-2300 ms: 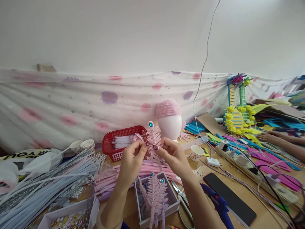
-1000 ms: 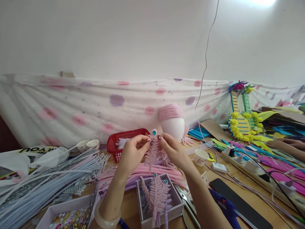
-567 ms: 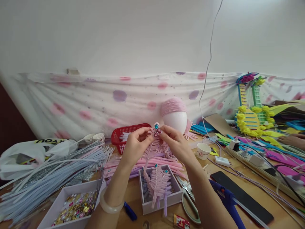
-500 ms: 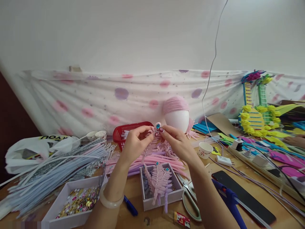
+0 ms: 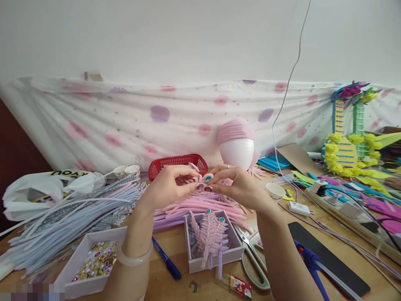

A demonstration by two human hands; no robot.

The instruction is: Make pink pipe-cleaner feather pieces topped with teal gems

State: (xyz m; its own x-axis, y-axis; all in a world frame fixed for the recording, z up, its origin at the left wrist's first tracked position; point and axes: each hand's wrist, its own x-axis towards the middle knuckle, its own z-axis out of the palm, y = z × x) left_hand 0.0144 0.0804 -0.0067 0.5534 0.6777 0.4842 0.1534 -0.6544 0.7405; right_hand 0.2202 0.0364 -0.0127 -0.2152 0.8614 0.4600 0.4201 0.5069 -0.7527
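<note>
Both hands meet in front of me, fingers pinched around a small pink pipe-cleaner ornament with a blue gem (image 5: 208, 178). My left hand (image 5: 172, 184) closes on its pink strands from the left. On the other side, my right hand (image 5: 236, 182) grips it next to the gem. Fingers partly cover the piece. Below them, pink feather-shaped pipe-cleaner pieces (image 5: 210, 236) with pearl rows and blue gems rest across a white box (image 5: 216, 264). Behind the hands lies a bundle of pink and purple pipe cleaners (image 5: 200, 209).
At left are a box of gems (image 5: 84, 284) and silvery pipe cleaners (image 5: 78, 217). Scissors (image 5: 255, 263), a blue pen (image 5: 167, 259), a phone (image 5: 332, 259) and a blue glue gun (image 5: 310, 259) lie nearby. Behind stand a red basket (image 5: 177, 161) and a white form wrapped in pink (image 5: 236, 150).
Both hands have dropped slightly, and the right wrist has swung outward. The gem has tilted and sits lower between the fingers. The camera view has shifted a little.
</note>
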